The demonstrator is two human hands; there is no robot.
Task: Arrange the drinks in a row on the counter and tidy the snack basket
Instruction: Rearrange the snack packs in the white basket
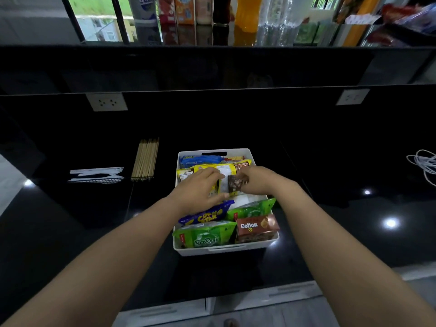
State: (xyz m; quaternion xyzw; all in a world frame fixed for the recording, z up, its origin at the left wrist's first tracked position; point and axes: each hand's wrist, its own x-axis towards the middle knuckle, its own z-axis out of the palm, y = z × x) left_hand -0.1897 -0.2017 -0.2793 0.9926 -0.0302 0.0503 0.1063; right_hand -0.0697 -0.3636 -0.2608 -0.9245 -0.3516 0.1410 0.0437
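Observation:
A white snack basket (273, 239) stands on the black counter, filled with packets. My left hand (200, 190) and my right hand (257, 180) are both inside it, gripping a yellow snack packet (227, 169) with a brown chocolate picture, in the basket's middle. Nearer me lie two green packets (205, 234), a blue-and-yellow packet (207, 217) and a brown Collon box (256, 227). A blue packet (200, 159) lies at the far end. On the raised upper counter stands a row of drinks (247, 15): a can, cartons, a dark bottle, an orange bottle and clear bottles.
A bundle of wooden chopsticks (145, 159) and white plastic cutlery (96, 175) lie left of the basket. A coiled white cable (424, 164) sits at the far right. Two wall sockets (106, 102) are set in the dark backsplash. Snack bags (405, 13) rest at the upper right.

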